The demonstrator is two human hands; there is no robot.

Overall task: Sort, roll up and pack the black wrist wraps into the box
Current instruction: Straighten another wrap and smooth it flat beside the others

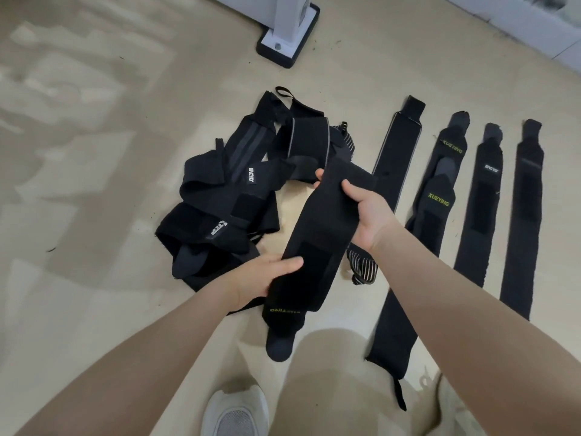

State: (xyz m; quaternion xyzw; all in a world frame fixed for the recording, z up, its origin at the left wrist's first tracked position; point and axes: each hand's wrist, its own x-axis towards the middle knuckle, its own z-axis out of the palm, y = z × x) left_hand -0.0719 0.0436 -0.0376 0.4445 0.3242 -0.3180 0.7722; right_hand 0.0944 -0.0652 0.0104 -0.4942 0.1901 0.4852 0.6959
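Black elastic fabric wrist wrap [317, 234], yellow lettering, held above the beige floor [94, 184].
Left hand [261, 276] pinches its near end; right hand [369, 215] clasps its far end, thumb on top.

The floor [94, 152] is smooth and light tan, with pale shiny patches of light on the left side. At the top stands a white post [290, 14] on a white foot with a dark edge [287, 42]. A white wall [534, 29] runs across the top right corner.
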